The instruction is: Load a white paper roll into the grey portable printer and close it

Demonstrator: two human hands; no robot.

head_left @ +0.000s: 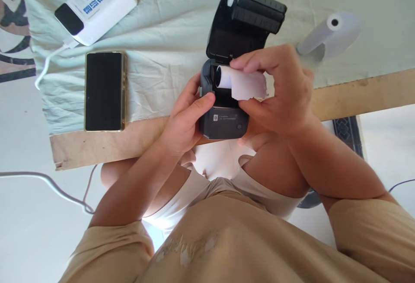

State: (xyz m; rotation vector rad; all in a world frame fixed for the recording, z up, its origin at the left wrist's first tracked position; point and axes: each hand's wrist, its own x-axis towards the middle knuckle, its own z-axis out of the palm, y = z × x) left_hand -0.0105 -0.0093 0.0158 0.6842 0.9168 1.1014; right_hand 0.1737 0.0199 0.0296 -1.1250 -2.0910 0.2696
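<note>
Your left hand (186,119) wraps the left side of a small black printer (223,114) at the near table edge (97,144), thumb clamped on its front. Lid (246,19) stands open, tilted far. Your right hand (279,93) pinches a white paper roll (241,83), fingers closed on it, w/ the roll partly in the printer's open bay. Phone (104,91) & power bank (97,4) lie left; a spare roll (327,34) far right.

Printer lid (246,19) stands open, blocking the way straight back. Phone (104,91) lies well left, power bank (97,4) beyond it; bare cloth (162,58) between phone and printer (223,119) gives passage. Spare roll (327,32) sits near right.
</note>
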